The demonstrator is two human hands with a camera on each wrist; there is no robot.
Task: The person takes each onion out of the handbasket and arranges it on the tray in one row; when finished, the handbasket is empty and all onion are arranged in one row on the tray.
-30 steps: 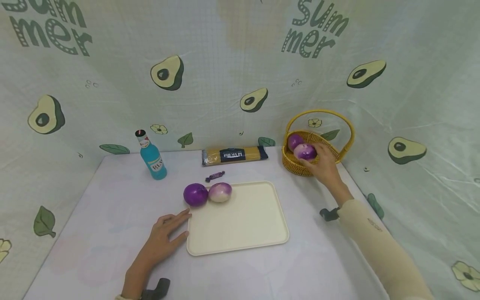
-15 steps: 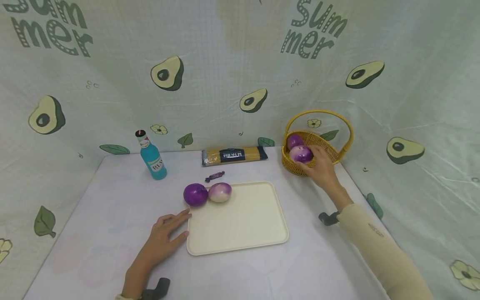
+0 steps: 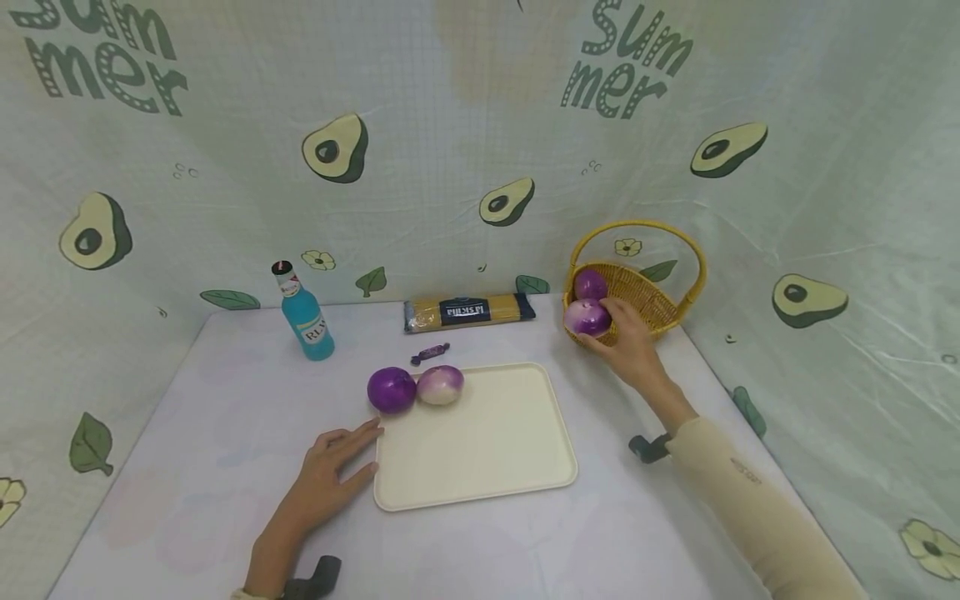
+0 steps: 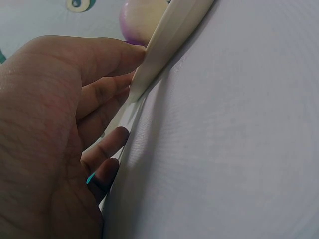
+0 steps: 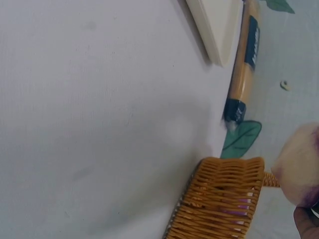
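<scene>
My right hand [image 3: 632,346] grips a purple-and-white onion [image 3: 587,317] at the left front rim of the wicker basket [image 3: 645,302]. In the right wrist view the onion's pale side [image 5: 299,167] shows at the right edge, above the basket's wall. Another purple onion [image 3: 591,284] lies inside the basket. On the far left corner of the cream tray [image 3: 480,450] sit a dark purple onion [image 3: 392,390] and a paler onion [image 3: 441,385], side by side. My left hand [image 3: 322,479] touches the tray's left edge with extended fingers; its thumb meets the rim in the left wrist view.
Behind the tray lie a wrapped candy [image 3: 430,353] and a pack of spaghetti [image 3: 469,312]. A blue bottle [image 3: 308,317] stands at the back left. The basket's tall handle [image 3: 701,267] arches over it. Printed cloth [image 3: 420,167] hangs around the table.
My right hand has brought the onion left and toward me, from over the basket's middle to its left front rim. The left hand and tray stay put.
</scene>
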